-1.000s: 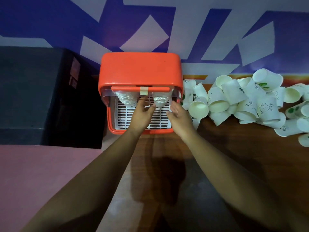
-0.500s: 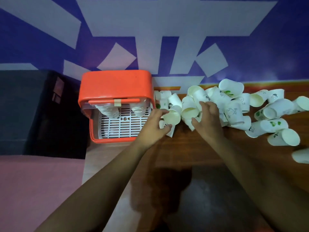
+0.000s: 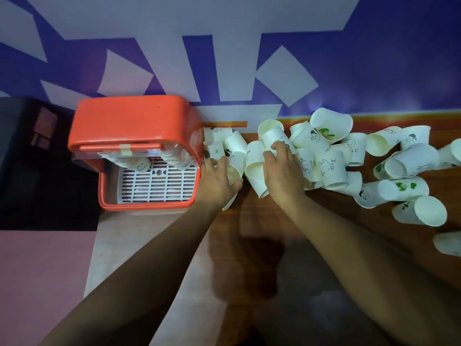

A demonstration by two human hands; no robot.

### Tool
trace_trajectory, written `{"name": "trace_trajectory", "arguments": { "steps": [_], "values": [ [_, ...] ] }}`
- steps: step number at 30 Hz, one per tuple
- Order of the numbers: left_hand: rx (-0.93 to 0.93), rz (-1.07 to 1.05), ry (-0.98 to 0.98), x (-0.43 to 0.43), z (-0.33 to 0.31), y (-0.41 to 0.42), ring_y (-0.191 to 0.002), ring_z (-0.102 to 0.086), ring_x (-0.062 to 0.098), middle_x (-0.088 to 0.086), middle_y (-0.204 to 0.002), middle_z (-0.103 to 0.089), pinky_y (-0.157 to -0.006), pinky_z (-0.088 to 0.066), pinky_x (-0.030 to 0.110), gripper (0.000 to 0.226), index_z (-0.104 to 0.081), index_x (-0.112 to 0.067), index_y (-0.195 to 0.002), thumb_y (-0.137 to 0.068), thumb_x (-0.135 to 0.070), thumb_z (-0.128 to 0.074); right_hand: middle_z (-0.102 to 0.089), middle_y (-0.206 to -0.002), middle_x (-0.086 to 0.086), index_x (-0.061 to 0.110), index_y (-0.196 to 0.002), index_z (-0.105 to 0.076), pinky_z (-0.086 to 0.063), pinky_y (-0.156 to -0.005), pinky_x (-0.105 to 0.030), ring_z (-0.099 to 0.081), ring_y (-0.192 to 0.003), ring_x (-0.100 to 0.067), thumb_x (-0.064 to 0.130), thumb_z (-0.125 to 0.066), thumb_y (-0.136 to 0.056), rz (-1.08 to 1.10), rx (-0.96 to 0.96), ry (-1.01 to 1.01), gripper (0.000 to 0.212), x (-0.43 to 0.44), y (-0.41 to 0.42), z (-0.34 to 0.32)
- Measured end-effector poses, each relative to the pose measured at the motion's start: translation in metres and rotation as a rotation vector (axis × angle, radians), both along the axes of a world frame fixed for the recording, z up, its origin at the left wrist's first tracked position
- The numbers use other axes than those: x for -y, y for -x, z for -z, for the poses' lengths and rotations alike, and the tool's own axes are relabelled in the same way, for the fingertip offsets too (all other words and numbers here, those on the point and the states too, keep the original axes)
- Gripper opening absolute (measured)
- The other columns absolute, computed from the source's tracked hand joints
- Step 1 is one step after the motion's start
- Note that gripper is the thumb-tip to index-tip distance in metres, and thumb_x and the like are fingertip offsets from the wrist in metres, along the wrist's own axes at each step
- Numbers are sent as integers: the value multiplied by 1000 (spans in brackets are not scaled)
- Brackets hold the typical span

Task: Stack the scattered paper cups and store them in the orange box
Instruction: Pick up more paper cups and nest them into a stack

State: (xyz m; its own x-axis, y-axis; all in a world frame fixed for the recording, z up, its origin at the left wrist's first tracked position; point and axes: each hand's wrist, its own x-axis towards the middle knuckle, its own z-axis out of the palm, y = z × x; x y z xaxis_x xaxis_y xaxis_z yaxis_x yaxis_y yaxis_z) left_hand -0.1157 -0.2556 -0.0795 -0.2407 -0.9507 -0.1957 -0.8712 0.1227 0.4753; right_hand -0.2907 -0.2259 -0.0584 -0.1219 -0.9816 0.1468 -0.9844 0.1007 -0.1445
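The orange box (image 3: 132, 121) stands at the left of the wooden table, its clear front flap raised. Two stacks of cups (image 3: 174, 159) hang over a white slatted tray (image 3: 157, 184) inside it. White paper cups lie scattered in a heap (image 3: 329, 166) to the right of the box, along the wall. My left hand (image 3: 215, 182) grips a cup (image 3: 235, 166) lying just right of the box. My right hand (image 3: 283, 171) lies on the heap, its fingers curled over a cup (image 3: 274, 138), with another cup (image 3: 254, 168) against its thumb side.
A black cabinet (image 3: 30, 156) fills the far left beside the box. More loose cups (image 3: 421, 213) lie toward the right edge of the table. The blue and white wall (image 3: 224, 58) rises directly behind the box and the cups.
Both hands have left the opening of the orange box and moved right to the heap of cups, where each has closed on a cup. The camera has swung right.
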Motion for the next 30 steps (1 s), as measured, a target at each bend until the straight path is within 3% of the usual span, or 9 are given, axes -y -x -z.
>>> {"name": "trace_trajectory", "arguments": {
  "steps": [4, 7, 11, 16, 20, 24, 27, 30],
  "values": [
    [-17, -8, -9, -5, -3, 2, -115, -46, 40, 22, -128, -46, -98, -44, 48, 64, -45, -5, -137, -83, -35, -61, -61, -101, -14, 4, -89, -68, -51, -60, -37, -62, -74, -31, 0, -68, -81, 2, 107, 195, 9, 3, 9, -7],
    [-27, -17, 25, -5, -4, -1, -106, -50, 40, 23, -120, -52, -92, -46, 49, 67, -49, -2, -131, -78, -42, -46, -61, -103, -11, 7, -89, -68, -49, -57, -35, -62, -73, -30, 10, -65, -89, 82, 209, 298, 5, 2, 14, -29],
    [-41, 46, -42, -8, -7, 3, -110, -56, 37, 20, -126, -53, -96, -48, 46, 45, -54, -9, -136, -93, -25, -55, -59, -110, -10, 8, -101, -69, -51, -68, -37, -63, -86, -32, 20, -57, -96, 205, 362, 214, 18, -24, 20, -54],
    [42, 104, -23, -4, 0, 8, -94, -66, 37, 16, -109, -61, -82, -53, 44, 22, -69, -2, -108, -99, -13, -51, -62, -97, -8, 8, -94, -65, -51, -70, -37, -61, -86, -28, 20, -57, -95, 218, 416, 128, 15, -82, 28, -44],
    [82, 172, -101, -8, 2, 6, -121, -54, 34, 15, -134, -52, -99, -46, 45, 44, -56, -13, -137, -98, -32, -59, -63, -86, -8, 9, -86, -65, -49, -72, -40, -59, -84, -30, 17, -61, -91, 264, 468, 9, 10, -118, 31, -21],
    [176, 251, -101, -12, 13, 6, -129, -47, 38, 20, -142, -43, -107, -42, 48, 60, -37, -27, -153, -98, -36, -59, -64, -92, -7, 9, -89, -66, -50, -78, -40, -60, -89, -27, 20, -58, -92, 295, 467, -174, 14, -141, 20, 4],
    [213, 272, -125, -8, 21, 14, -124, -52, 40, 25, -135, -53, -104, -44, 49, 56, -29, -33, -157, -104, -27, -47, -65, -95, -8, 8, -92, -67, -48, -79, -38, -61, -91, -28, 19, -57, -91, 279, 498, -228, 14, -150, 17, 18],
    [228, 290, -73, -5, 20, 18, -107, -64, 38, 23, -119, -64, -89, -53, 47, 52, -29, -33, -156, -107, -18, -38, -64, -97, -8, 10, -94, -65, -48, -78, -37, -61, -92, -28, 22, -56, -92, 242, 514, -275, 15, -157, 18, 24]
  ]
}}
